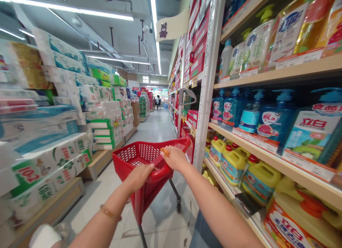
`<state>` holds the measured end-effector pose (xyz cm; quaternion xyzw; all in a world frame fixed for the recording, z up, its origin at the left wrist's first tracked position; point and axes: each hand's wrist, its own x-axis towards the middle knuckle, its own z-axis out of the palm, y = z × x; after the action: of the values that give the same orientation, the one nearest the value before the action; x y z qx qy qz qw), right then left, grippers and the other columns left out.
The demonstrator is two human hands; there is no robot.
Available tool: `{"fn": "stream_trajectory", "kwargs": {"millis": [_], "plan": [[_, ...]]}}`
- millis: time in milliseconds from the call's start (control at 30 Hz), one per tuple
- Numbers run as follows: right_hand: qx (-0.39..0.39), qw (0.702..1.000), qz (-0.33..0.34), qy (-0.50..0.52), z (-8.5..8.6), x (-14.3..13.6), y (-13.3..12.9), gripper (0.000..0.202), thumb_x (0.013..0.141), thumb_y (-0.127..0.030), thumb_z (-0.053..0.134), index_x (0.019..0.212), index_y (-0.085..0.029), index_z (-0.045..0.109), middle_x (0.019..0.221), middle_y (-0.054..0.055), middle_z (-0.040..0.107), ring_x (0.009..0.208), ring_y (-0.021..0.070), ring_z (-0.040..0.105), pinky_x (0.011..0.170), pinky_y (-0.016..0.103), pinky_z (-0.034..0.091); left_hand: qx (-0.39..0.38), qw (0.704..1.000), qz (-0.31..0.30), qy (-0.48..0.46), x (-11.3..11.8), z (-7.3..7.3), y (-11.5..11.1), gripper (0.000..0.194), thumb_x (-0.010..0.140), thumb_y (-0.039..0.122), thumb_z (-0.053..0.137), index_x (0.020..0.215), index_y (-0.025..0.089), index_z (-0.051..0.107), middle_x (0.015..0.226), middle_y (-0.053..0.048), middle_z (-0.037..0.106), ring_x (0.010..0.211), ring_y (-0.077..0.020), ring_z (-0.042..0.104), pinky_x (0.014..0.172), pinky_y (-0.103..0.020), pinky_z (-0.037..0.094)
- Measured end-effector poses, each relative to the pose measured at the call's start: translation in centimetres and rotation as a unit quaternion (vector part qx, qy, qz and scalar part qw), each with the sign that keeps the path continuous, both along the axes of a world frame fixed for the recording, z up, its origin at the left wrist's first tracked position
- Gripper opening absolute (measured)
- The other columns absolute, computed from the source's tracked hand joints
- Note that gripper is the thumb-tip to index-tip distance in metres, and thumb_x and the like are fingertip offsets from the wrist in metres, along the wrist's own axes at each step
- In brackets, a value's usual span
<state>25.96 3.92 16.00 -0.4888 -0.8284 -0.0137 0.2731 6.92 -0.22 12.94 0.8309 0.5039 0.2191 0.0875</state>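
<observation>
A red plastic shopping cart [128, 148] with perforated basket walls stands in front of me, angled to the right. My left hand [139, 176] is closed on the near left part of its red handle; a beaded bracelet circles that wrist. Further right, my right hand [172, 157] is wrapped over the handle's right part, with something orange [165, 152] at its fingers that I cannot make out. The visible part of the basket shows no goods. Beneath it are metal legs and a black caster wheel [179, 205].
Shelves [267, 75] of pump bottles and yellow jugs rise close on the right, with a white perforated post [208, 73] beside the cart. Stacked tissue packs [53, 162] on low wooden platforms line the left. A tiled aisle [157, 123] runs ahead to a distant seated person [157, 100].
</observation>
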Motion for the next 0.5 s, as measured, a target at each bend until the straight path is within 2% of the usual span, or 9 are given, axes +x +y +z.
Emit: {"fn": "stream_trajectory", "kwargs": {"millis": [67, 133, 233, 333, 433, 500], "plan": [[-0.004, 0.999, -0.047, 0.007, 0.3, 0.4, 0.4, 0.043, 0.097, -0.040, 0.039, 0.122, -0.014, 0.062, 0.128, 0.011, 0.062, 0.125, 0.0216, 0.052, 0.106, 0.035, 0.035, 0.001, 0.999, 0.012, -0.051, 0.5, -0.7, 0.3, 0.060, 0.098, 0.041, 0.015, 0.099, 0.020, 0.072, 0.105, -0.007, 0.074, 0.104, -0.0192, 0.065, 0.094, -0.031, 0.045], [0.009, 0.999, -0.052, 0.004, 0.2, 0.2, 0.1, 0.042, 0.097, -0.039, 0.041, 0.121, -0.013, 0.063, 0.127, 0.012, 0.062, 0.125, 0.0226, 0.051, 0.107, 0.036, 0.033, 0.034, 0.996, 0.066, -0.058, 1.6, -1.4, 0.6, 0.059, 0.097, 0.037, 0.017, 0.095, 0.019, 0.073, 0.106, -0.008, 0.074, 0.104, -0.0203, 0.065, 0.095, -0.034, 0.046], [0.020, 1.000, 0.017, 0.001, -0.5, -0.2, -1.5, 0.039, 0.098, -0.040, 0.040, 0.120, -0.018, 0.064, 0.126, 0.009, 0.064, 0.124, 0.0208, 0.052, 0.107, 0.035, 0.032, 0.106, 0.987, 0.121, -0.029, 3.1, -2.6, 1.0, 0.057, 0.097, 0.029, 0.016, 0.095, 0.015, 0.071, 0.102, -0.012, 0.074, 0.099, -0.0224, 0.067, 0.093, -0.037, 0.047], [0.016, 0.998, 0.060, 0.007, -0.9, 0.8, -2.9, 0.038, 0.099, -0.041, 0.037, 0.115, -0.021, 0.066, 0.119, 0.006, 0.068, 0.117, 0.0189, 0.057, 0.103, 0.032, 0.035, 0.128, 0.983, 0.129, -0.002, 3.1, -3.3, 1.3, 0.055, 0.097, 0.032, 0.016, 0.108, 0.013, 0.066, 0.108, -0.014, 0.072, 0.102, -0.0226, 0.066, 0.093, -0.037, 0.047], [0.004, 1.000, 0.005, 0.025, -0.6, 2.4, -2.9, 0.040, 0.098, -0.042, 0.037, 0.112, -0.018, 0.066, 0.118, 0.009, 0.067, 0.116, 0.0203, 0.058, 0.100, 0.031, 0.038, 0.111, 0.982, 0.149, -0.017, 2.1, -3.8, 1.8, 0.055, 0.099, 0.036, 0.014, 0.118, 0.014, 0.061, 0.122, -0.012, 0.067, 0.114, -0.0194, 0.061, 0.098, -0.032, 0.045], [0.007, 0.999, -0.045, 0.029, -0.4, 2.6, -2.7, 0.041, 0.097, -0.041, 0.038, 0.109, -0.015, 0.067, 0.117, 0.012, 0.067, 0.117, 0.0225, 0.056, 0.099, 0.033, 0.038, 0.098, 0.979, 0.177, -0.004, 1.8, -4.0, 2.2, 0.057, 0.099, 0.035, 0.012, 0.114, 0.013, 0.062, 0.119, -0.013, 0.068, 0.112, -0.0197, 0.061, 0.096, -0.032, 0.044]]}}
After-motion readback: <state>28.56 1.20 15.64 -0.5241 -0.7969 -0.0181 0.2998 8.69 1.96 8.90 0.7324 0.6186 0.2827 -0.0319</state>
